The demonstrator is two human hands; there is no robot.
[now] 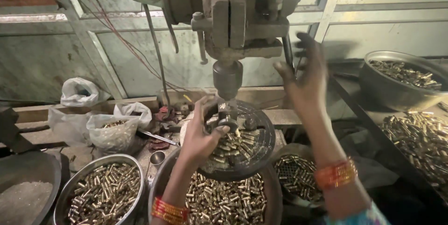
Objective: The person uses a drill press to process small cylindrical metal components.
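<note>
My left hand (200, 134) pinches one small brass piece (227, 123) on the round drill table (261, 134), right under the chuck (227, 79). My right hand (305, 78) is open at 1 o'clock by the lever (288, 52), holding nothing. Lots left undone: bowl (100, 190) at 7 o'clock is full, pile (417, 136) at 3. Loose pieces crowd the table.

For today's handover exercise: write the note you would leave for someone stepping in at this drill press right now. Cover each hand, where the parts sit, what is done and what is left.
Left hand: fingers pinching a small brass part at the holder on the round drill table, under the chuck.
Right hand: open, raised at the feed lever, not gripping it.
Parts: loose brass pieces on the table; more in the bowl below, the left bowl, the right bowl and a bench heap.
Done: part placed.
Left: whether it is drilled cannot be told.
</note>
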